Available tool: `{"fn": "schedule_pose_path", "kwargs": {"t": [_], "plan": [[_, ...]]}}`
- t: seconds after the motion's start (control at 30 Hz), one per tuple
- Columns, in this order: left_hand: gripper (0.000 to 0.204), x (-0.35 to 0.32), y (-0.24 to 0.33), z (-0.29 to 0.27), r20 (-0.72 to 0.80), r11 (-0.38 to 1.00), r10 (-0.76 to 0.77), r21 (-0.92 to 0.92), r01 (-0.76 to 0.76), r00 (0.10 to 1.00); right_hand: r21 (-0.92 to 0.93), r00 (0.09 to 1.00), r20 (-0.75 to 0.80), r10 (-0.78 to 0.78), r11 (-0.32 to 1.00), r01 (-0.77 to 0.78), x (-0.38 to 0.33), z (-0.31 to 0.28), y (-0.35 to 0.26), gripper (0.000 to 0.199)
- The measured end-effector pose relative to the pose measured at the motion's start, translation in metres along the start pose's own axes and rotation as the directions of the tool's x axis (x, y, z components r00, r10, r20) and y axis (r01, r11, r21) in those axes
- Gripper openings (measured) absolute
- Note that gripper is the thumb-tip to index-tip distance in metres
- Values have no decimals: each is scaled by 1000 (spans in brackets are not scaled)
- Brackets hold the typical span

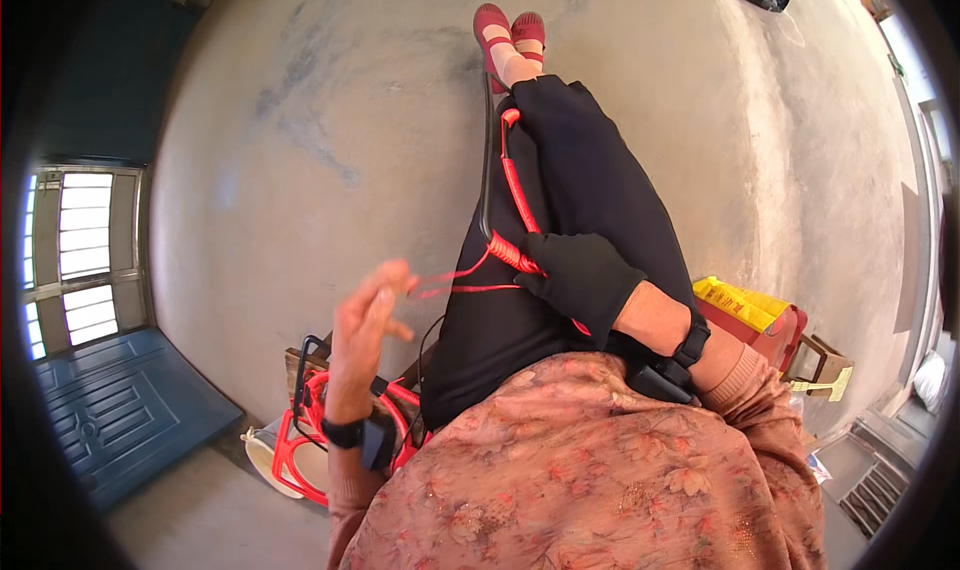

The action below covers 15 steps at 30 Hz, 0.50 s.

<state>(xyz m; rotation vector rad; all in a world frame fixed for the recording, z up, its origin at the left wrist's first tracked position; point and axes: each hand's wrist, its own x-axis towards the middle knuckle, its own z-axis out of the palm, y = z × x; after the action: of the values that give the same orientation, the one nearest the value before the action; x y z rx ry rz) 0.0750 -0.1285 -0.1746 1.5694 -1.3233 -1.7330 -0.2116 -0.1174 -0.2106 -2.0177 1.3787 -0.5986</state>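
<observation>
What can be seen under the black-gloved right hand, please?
Red windings run in beneath the right hand, a bit of red shows at its lower edge, and the dark trousers lie underneath. What its palm covers cannot be seen.

Left of the black frame (486, 170), open floor (290, 230) gives the blurred left hand (368, 320) room to pass outward and forward, while red strands (480, 289) cross the gap toward the gloved right hand (582, 280). The trousered legs (610, 190) back the frame from beneath, red frames (312, 395) crowd the left wrist, and a red box (782, 342) narrows the way outward beside the right forearm.
</observation>
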Motion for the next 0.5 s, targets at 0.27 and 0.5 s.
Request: {"fn": "schedule_pose_path", "kwargs": {"t": [0.27, 0.5], "plan": [[26, 59, -4, 65, 93, 843, 74, -538, -12, 993, -41, 997, 19, -72, 996, 73, 4, 13, 8, 34], [21, 50, -20, 86, -66, 880, 104, -458, -123, 992, -9, 999, 43, -25, 1000, 26, 6, 9, -2, 21]]}}
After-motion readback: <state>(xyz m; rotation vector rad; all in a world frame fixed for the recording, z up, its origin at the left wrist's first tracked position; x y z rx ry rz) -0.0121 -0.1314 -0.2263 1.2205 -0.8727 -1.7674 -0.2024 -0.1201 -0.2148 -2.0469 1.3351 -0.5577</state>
